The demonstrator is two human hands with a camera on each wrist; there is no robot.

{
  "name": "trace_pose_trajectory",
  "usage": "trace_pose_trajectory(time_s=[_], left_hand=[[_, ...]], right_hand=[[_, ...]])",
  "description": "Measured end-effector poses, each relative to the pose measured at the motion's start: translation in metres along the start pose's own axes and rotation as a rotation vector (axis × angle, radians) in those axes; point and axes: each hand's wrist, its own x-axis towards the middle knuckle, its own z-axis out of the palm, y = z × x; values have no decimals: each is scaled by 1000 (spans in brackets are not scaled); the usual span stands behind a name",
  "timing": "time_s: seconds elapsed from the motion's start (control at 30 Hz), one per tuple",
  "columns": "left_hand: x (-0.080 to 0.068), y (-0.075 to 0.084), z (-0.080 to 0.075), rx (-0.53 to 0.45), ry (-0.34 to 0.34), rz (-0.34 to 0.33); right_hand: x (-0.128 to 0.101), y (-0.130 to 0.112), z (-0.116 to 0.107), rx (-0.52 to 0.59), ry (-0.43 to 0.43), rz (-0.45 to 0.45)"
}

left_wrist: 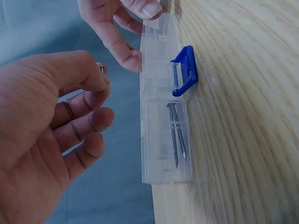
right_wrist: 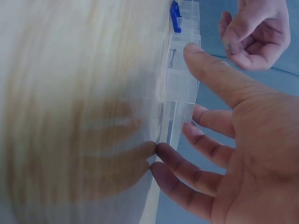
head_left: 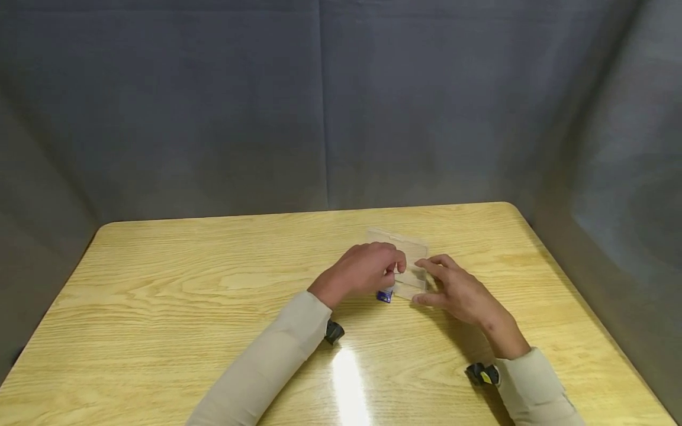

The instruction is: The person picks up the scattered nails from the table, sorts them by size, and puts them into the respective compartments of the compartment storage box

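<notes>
My left hand (left_wrist: 51, 135) pinches a thin, slippery nail (left_wrist: 102, 70); my right hand (right_wrist: 233, 140), fingers straight, steadies the light box (left_wrist: 166, 102) (brittle plastic).

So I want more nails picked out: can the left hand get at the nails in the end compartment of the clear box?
Probably yes. The nails lie in the clear box close to the left hand, with nothing between. Its fingers already pinch one nail, though, and whether a lid covers that compartment cannot be told.

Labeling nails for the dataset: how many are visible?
3. Two lie in the clear box's end compartment; one is pinched in the left hand. More may be hidden in other compartments.
</notes>
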Motion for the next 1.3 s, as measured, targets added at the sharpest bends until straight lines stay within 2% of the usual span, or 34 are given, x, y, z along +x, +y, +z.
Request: trace_pose_trajectory(time_s=[0.37,0.57,0.83,1.1,1.3], left_hand=[[16,4,2,15,-27,13],[20,7,3,34,-30,28],[14,4,2,41,-19,13],[7,2,-1,33,26,53],[1,1,-2,38,34,67]], right_hand=[[0,0,-3,-4,-7,-3],[0,-1,-3,-12,-5,-10],[3,-1,-2,-14,-13,-25],[3,-2,-4,-25,-21,-15],[-1,1,-4,-25,-21,3]])
